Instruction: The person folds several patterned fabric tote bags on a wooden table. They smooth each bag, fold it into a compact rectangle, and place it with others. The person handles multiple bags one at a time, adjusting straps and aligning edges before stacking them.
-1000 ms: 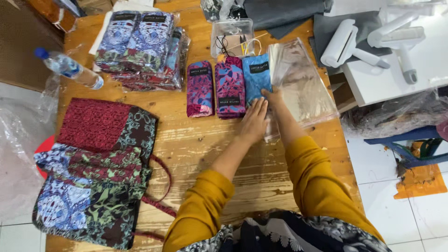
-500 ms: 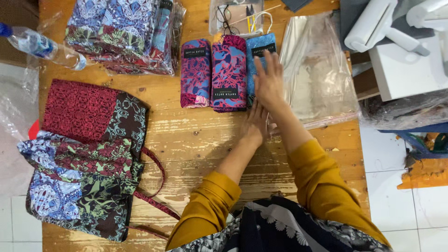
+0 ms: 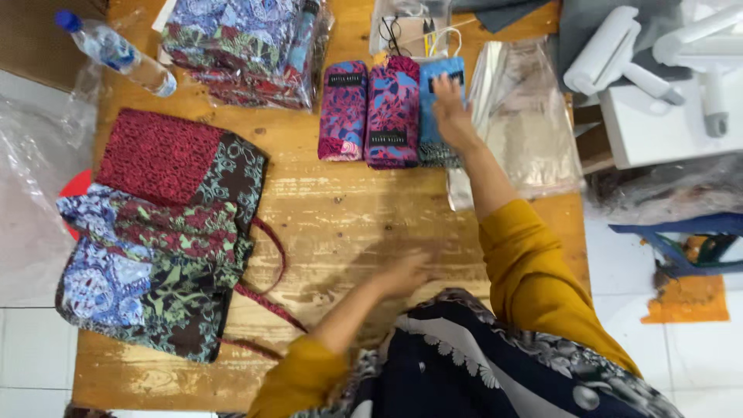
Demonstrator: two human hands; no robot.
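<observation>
three folded fabric pouches (image 3: 391, 112) near the tabletop (image 3: 348, 224) far edge; right hand (image 3: 451, 108) fingers flat on the blue one. soft, light, likely best gripped mid-fold. left hand (image 3: 402, 276) open, blurred.

I counted three folded batik rolls (image 3: 391, 112) in a row, one water bottle (image 3: 116, 54), two white lint rollers (image 3: 619, 58), one wrapped fabric stack (image 3: 244, 46), one clear plastic bag (image 3: 530, 116).

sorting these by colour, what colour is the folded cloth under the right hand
Light blue with a darker patterned lower end; the folded cloth under the right hand shows best in the head view.
</observation>
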